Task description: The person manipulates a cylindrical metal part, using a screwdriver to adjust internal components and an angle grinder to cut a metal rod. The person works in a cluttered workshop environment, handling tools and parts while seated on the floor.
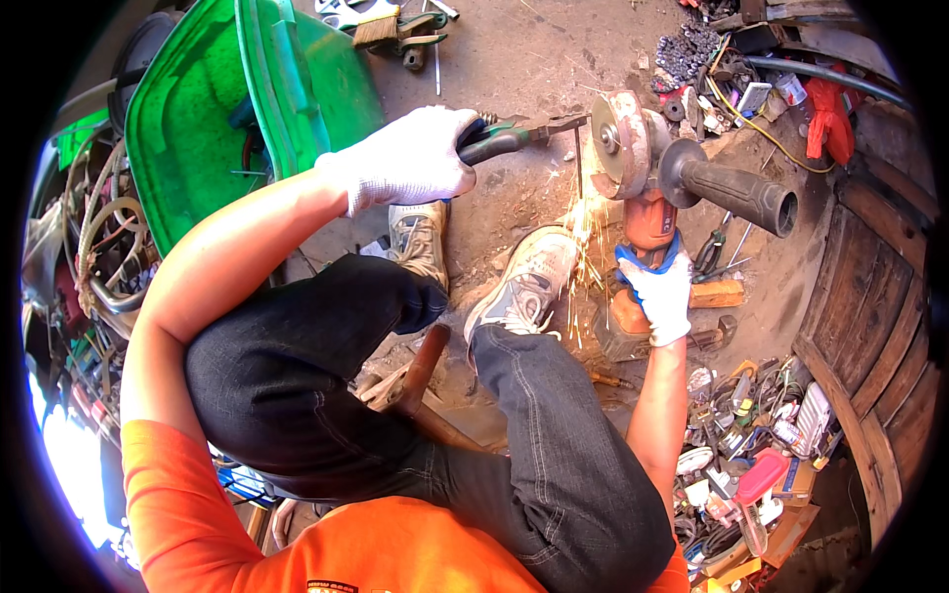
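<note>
My left hand, in a white knit glove, is closed around the dark handles of a pair of pliers. Their jaws point right and grip a thin dark metal piece, hanging beside the grinder's wheel. My right hand, in a white and blue glove, is wrapped round the body of an orange angle grinder. The grinder's disc faces the pliers, and its black side handle sticks out to the right, unheld. Bright sparks stream down from the disc, past my right shoe. Exact contact at the disc is hard to make out.
A large green plastic bin stands at the left. Wooden-handled tools lie beside my right hand. Piled scrap and small parts fill the lower right, near wooden boards. A brush lies at the top.
</note>
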`<control>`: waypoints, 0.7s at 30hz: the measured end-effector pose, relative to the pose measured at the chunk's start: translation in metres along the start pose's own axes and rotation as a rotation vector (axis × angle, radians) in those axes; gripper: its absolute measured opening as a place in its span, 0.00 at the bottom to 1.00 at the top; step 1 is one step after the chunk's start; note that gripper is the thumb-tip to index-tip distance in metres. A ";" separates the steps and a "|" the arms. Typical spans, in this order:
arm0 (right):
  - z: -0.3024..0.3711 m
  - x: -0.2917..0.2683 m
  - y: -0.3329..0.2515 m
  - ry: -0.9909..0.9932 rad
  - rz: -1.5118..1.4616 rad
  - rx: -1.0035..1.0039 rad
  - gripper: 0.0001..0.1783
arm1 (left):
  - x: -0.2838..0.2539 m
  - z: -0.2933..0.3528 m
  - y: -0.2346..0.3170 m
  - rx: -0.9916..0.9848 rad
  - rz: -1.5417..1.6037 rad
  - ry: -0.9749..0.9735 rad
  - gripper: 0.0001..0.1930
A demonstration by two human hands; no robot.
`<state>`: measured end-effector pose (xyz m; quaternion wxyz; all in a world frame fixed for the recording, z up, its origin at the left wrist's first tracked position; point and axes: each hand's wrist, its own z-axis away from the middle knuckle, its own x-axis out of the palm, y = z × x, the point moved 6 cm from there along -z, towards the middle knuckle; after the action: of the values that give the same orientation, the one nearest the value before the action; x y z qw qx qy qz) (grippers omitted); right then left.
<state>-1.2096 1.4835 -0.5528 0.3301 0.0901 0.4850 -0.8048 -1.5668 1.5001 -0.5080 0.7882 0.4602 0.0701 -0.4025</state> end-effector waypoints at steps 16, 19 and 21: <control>0.002 0.001 0.001 -0.001 -0.053 0.022 0.30 | -0.001 0.000 0.001 -0.020 0.011 -0.016 0.18; 0.002 0.001 0.003 -0.010 -0.087 0.036 0.30 | 0.000 -0.001 -0.001 -0.011 -0.006 -0.004 0.18; 0.002 0.002 0.003 -0.014 -0.090 0.049 0.30 | 0.000 0.000 0.001 -0.021 -0.004 -0.020 0.17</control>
<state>-1.2092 1.4798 -0.5544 0.2947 0.0706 0.4663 -0.8311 -1.5659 1.5008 -0.5073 0.7929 0.4477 0.0671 -0.4078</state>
